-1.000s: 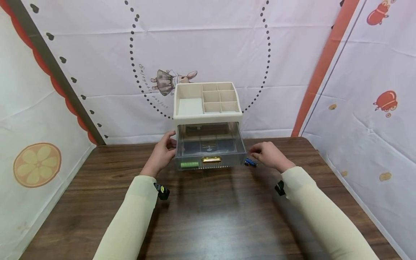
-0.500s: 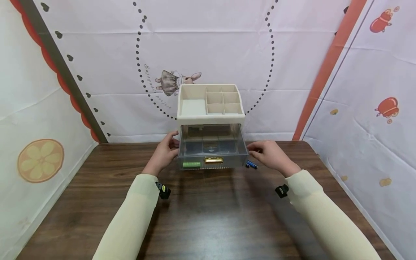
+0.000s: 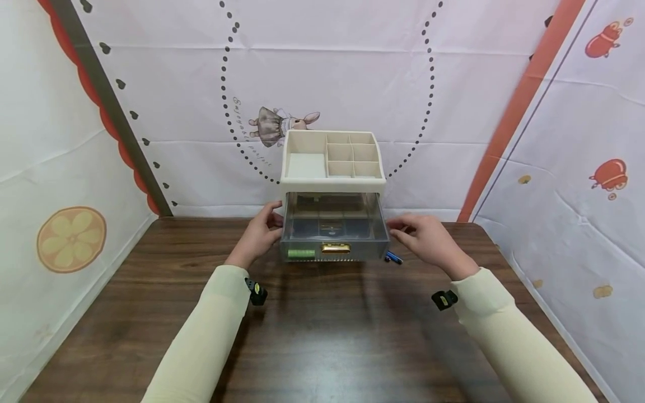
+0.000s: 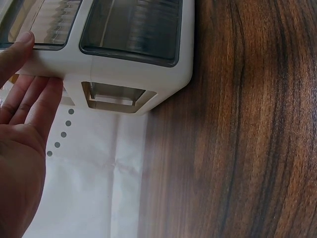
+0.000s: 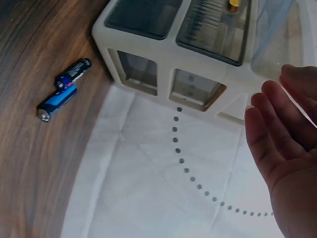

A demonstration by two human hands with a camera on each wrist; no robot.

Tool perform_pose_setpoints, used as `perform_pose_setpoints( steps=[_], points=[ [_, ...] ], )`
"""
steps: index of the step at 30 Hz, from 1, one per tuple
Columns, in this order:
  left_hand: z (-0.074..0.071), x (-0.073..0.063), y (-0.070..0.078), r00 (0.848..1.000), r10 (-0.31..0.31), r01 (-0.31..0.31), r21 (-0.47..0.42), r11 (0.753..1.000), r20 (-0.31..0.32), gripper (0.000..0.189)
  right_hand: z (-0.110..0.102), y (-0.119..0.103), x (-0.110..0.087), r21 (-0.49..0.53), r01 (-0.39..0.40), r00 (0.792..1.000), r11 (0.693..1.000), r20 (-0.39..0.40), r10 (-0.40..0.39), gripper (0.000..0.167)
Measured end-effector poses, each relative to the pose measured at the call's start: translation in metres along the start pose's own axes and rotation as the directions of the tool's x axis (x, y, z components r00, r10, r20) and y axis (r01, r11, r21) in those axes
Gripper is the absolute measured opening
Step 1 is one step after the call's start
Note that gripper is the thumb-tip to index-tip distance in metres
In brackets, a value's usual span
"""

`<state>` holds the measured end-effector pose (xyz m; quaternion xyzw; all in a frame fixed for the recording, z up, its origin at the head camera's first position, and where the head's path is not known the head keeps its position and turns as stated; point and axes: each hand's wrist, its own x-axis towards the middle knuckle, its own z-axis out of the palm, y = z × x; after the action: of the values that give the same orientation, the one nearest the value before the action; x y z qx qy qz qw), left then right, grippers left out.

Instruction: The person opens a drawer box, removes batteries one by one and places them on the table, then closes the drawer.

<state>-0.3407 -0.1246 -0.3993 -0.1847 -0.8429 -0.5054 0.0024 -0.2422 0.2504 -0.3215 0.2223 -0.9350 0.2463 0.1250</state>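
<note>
A cream desktop organizer (image 3: 332, 182) stands at the back of the table, with compartments on top. Its clear drawer (image 3: 363, 251) with a gold handle (image 3: 336, 248) sticks out toward me. My left hand (image 3: 256, 238) is at the organizer's left side; in the left wrist view its thumb lies by the front edge and its fingers reach along the side wall. On the other side is my right hand (image 3: 425, 239), its fingers loosely extended; in the right wrist view the fingertips overlap the side wall. A green cylinder (image 3: 301, 253) shows through the drawer front at left.
Two blue-and-black batteries (image 5: 58, 101) lie on the wooden table (image 3: 322, 336), right of the organizer's front corner. A printed white cloth (image 3: 353, 84) hangs right behind the organizer, and more cloth closes off both sides.
My right hand has moved from near the batteries to the organizer's right side. The left hand stays at the left side. The head view has shifted slightly, so everything sits further right.
</note>
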Motion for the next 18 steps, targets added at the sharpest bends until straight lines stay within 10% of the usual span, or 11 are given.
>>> perform_pose_setpoints(
  steps=[18],
  points=[
    [0.000, 0.000, 0.000, 1.000, 0.020, -0.020, 0.000, 1.000, -0.006, 0.062, -0.013, -0.026, 0.002, -0.004, 0.142, 0.969, 0.990, -0.203, -0.140, 0.018]
  ],
)
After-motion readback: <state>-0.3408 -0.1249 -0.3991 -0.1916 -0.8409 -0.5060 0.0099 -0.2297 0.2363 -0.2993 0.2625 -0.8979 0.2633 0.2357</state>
